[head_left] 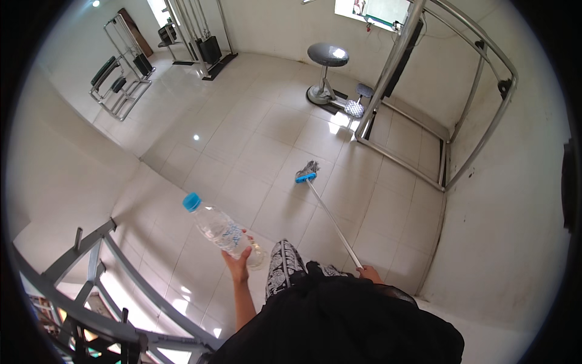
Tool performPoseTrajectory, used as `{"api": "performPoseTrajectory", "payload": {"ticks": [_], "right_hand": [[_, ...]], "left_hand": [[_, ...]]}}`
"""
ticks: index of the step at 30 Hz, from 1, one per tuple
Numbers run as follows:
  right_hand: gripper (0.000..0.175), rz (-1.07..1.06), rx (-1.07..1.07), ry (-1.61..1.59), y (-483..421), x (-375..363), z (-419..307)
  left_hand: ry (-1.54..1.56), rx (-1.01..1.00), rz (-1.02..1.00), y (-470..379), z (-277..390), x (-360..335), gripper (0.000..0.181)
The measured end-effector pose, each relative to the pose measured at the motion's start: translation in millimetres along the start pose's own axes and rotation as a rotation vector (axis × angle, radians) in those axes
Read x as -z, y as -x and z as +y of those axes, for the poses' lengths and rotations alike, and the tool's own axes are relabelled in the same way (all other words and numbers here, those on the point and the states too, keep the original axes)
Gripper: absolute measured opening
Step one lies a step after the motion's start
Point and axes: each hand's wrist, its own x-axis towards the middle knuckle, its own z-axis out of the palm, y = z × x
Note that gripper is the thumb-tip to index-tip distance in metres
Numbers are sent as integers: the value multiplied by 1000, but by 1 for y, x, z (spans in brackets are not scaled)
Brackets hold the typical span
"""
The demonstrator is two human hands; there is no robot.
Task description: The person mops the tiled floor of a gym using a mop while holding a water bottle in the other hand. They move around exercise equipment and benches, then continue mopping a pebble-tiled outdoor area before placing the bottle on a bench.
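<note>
My left hand [238,261] is closed around the lower part of a clear plastic bottle [223,230], which tilts up and to the left. The bottle has a blue cap and bluish writing on its side, and clear liquid seems to be in it. My right hand [370,274] grips the upper end of a mop's metal handle [334,219]. That handle slants away to a blue mop head [306,177] with grey strands, resting on the tiled floor [245,173]. Part of my right hand is hidden by my black clothing.
A grey metal frame [150,291] stands close on the left. Ahead is a padded stool-like gym device [327,54], and right of it a tubular steel frame [400,163] by the wall. More gym machines [209,50] stand at the far left. A low wall edge [141,159] juts in from the left.
</note>
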Motion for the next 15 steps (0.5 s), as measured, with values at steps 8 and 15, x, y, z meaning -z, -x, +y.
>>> {"api": "performPoseTrajectory", "payload": {"ticks": [8,15], "right_hand": [[40,133,187,89,-272,-24,-105],[46,-10,170,-19,-399,-5,-326]], "left_hand": [[36,-54,236,-250,-103,8,61],[-5,12,51,-508,-132,-50,63]]}}
